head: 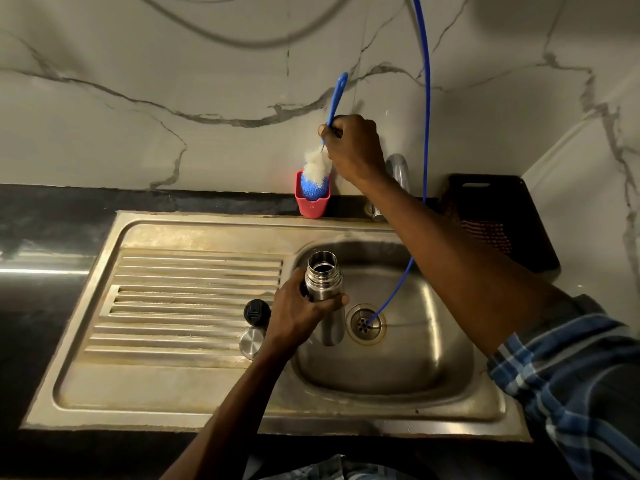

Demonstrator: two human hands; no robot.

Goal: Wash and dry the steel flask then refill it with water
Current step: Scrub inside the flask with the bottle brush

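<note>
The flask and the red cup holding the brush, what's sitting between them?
Nothing in the head view: only bare sink steel between the flask in the left hand and the red cup.

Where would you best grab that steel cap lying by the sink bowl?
Probably around its round side wall, coming from above: the cap lies free on the drainboard, beside the black stopper, and fingers can straddle it there.
</note>
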